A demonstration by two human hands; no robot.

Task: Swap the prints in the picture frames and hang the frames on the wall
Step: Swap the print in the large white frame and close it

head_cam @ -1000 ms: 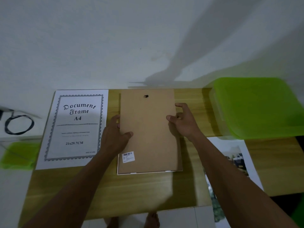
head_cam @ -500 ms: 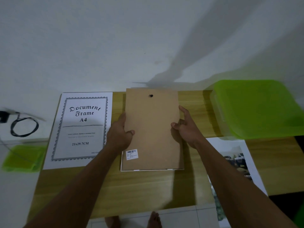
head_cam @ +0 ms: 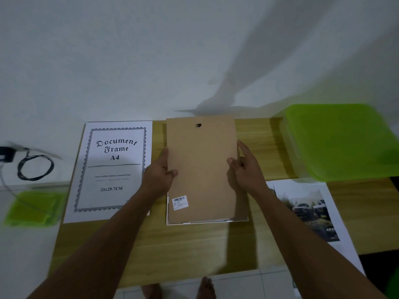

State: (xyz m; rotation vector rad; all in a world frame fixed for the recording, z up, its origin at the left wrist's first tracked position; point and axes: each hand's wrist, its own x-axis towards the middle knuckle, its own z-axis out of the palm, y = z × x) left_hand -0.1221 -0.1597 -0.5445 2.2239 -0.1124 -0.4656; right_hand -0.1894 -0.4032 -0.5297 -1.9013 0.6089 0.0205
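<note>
A brown backing board [head_cam: 203, 167] with a small hanger hole near its top lies over a white picture frame [head_cam: 207, 222] that is face down on the wooden table [head_cam: 194, 249]. My left hand [head_cam: 158, 175] grips the board's left edge, thumb on top. At the right edge my right hand [head_cam: 246, 169] holds it the same way. The board's near end sits slightly above the frame. A "Document Frame A4" print [head_cam: 112, 169] lies to the left. Right of my arm lies a photo print of vehicles [head_cam: 308, 210].
A green plastic box [head_cam: 341, 143] occupies the table's far right corner. Off the table's left edge, a green lid [head_cam: 32, 208] and a coiled black cable [head_cam: 34, 167] lie on the floor. A white wall rises just behind the table. My bare feet show below the near edge.
Both hands have shifted their hold to the backing board's side edges, and the board has come up a little off the frame. The camera has drifted slightly.
</note>
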